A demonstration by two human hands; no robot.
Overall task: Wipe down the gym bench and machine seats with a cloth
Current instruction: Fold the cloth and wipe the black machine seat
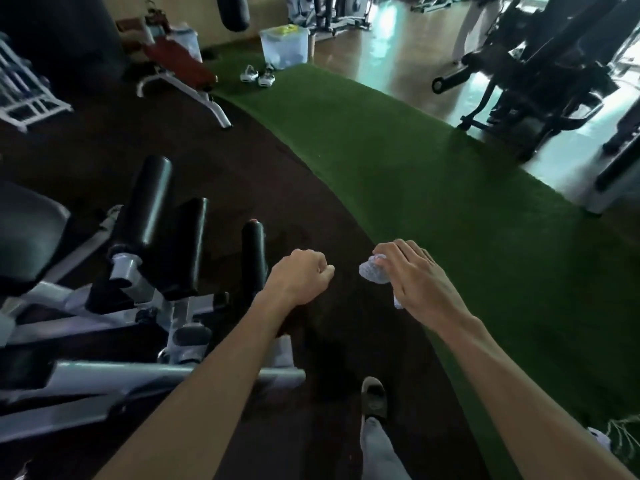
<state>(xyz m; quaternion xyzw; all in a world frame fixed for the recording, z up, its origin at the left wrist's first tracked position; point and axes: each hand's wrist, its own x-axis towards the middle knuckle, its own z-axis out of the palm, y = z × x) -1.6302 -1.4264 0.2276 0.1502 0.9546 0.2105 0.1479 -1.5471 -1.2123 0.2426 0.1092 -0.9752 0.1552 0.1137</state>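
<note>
My right hand [420,278] holds a crumpled pale cloth [372,270], which bulges out under the fingers above the dark floor. My left hand [300,274] is a loose fist with nothing in it, just left of the cloth. A grey-framed machine stands at the lower left, with a dark padded seat [27,237] at the left edge and black roller pads [147,206] beside it. Both hands hover to the right of that machine and touch none of it. A red bench [180,62] on a white frame stands far back on the left.
A green turf strip [398,161] runs diagonally from the back to the lower right. A clear plastic bin [284,46] and white shoes [258,76] sit at its far end. Black machines [540,64] stand at the right on shiny wood floor. My foot [374,396] is below my hands.
</note>
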